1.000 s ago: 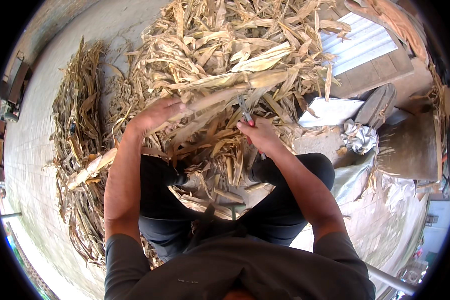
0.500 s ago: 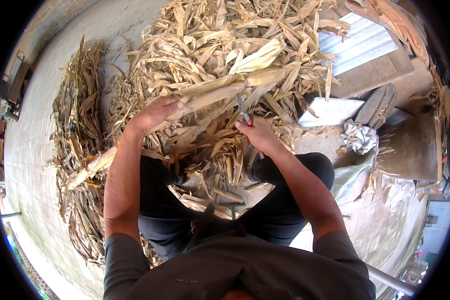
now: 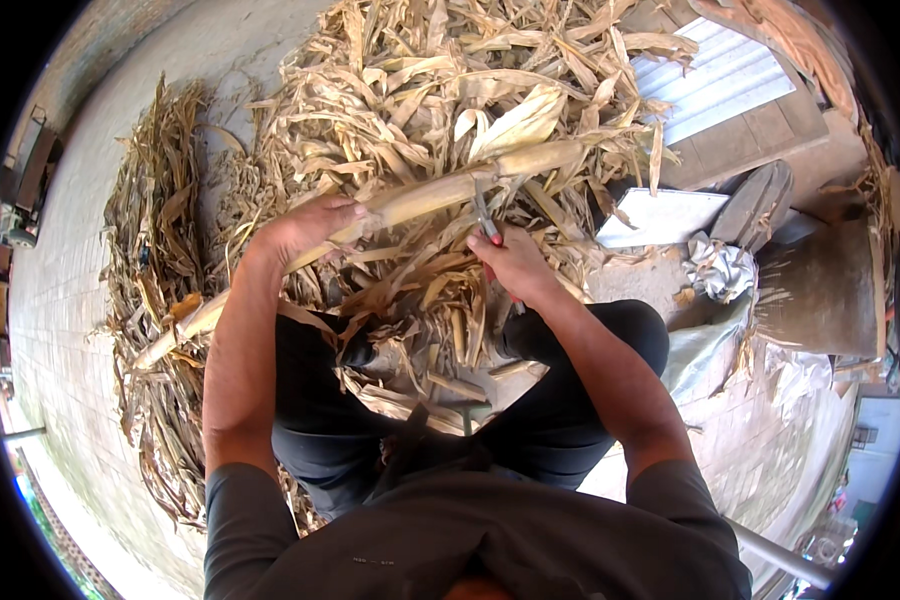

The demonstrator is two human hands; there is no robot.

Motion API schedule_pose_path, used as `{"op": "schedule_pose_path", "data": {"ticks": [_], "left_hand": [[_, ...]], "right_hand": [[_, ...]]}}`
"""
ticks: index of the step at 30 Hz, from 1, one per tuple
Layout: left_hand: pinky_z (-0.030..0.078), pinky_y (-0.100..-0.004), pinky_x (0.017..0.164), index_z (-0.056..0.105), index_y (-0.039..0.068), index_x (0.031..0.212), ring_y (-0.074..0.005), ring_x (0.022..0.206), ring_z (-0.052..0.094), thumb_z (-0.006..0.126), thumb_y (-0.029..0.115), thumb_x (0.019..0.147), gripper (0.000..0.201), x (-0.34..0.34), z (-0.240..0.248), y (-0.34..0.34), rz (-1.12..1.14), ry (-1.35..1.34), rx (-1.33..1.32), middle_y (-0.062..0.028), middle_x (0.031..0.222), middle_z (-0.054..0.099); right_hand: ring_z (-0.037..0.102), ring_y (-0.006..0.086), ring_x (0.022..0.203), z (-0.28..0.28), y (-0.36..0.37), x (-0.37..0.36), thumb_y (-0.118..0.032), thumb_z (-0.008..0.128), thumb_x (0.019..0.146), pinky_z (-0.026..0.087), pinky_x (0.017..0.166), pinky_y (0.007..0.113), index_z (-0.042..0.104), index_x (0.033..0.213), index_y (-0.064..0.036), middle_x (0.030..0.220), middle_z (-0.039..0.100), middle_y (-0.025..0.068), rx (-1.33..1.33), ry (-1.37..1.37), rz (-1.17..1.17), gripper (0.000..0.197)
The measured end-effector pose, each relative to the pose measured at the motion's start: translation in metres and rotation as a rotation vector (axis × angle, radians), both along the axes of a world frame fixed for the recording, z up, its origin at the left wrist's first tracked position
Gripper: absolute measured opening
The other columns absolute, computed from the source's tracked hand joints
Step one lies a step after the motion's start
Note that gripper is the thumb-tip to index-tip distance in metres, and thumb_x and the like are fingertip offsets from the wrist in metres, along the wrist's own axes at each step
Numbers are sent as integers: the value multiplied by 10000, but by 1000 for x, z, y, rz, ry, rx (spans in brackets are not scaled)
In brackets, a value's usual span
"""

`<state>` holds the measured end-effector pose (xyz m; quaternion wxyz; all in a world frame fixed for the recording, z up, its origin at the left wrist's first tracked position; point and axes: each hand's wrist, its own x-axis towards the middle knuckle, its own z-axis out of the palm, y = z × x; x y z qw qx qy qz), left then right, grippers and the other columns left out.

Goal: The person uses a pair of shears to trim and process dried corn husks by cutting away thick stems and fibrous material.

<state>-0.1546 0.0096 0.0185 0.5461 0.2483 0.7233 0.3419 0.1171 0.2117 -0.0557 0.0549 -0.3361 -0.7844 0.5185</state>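
A long dry corn stalk [image 3: 420, 200] slants across in front of my knees, its lower left end reaching past my left forearm. My left hand [image 3: 310, 225] is closed around the stalk left of its middle. In my right hand [image 3: 520, 265] is a pair of pruning shears [image 3: 486, 218] with red handles. Their metal blades point away from me and meet the stalk near a joint. Whether the blades are spread or closed there I cannot tell. Dry corn leaves [image 3: 440, 285] and short stalk pieces lie below, between my legs.
A large heap of dry husks and leaves [image 3: 390, 90] spreads ahead. A long pile of stalks [image 3: 155, 220] lies on the paved floor at left. On the right are a corrugated white sheet [image 3: 715, 80], a white board [image 3: 660, 217], a dark flat sole-shaped piece [image 3: 755, 205] and crumpled plastic [image 3: 720, 268].
The loose leaf along the stalk's far side no longer shows there, and the stalk looks barer. The shears' tips have shifted slightly away from me onto the stalk. My left hand keeps its hold.
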Motion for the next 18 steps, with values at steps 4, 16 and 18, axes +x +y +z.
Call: {"op": "schedule_pose_path", "data": {"ticks": [4, 16, 18], "left_hand": [[470, -275, 536, 539, 5, 1403, -111, 620, 529, 606, 426, 1048, 555, 2, 7, 3, -3, -5, -47, -81, 887, 680], [401, -246, 442, 556, 26, 1341, -88, 514, 478, 531, 373, 1094, 426, 6, 21, 0, -47, -104, 27, -63, 857, 667], [363, -259, 465, 544, 27, 1373, -91, 505, 446, 575, 397, 1072, 478, 16, 29, -1, 21, -33, -3, -57, 725, 623]], "right_hand": [[657, 419, 811, 3, -3, 2, -416, 709, 942, 501, 775, 472, 647, 905, 0, 825, 680, 223, 4, 72, -18, 423], [541, 252, 681, -3, -15, 5, -265, 726, 960, 480, 701, 392, 606, 876, 1, 716, 578, 126, -106, 210, -86, 304], [521, 235, 677, -1, -17, 6, -254, 725, 961, 473, 692, 386, 600, 876, 4, 710, 558, 118, -116, 221, -76, 299]]}}
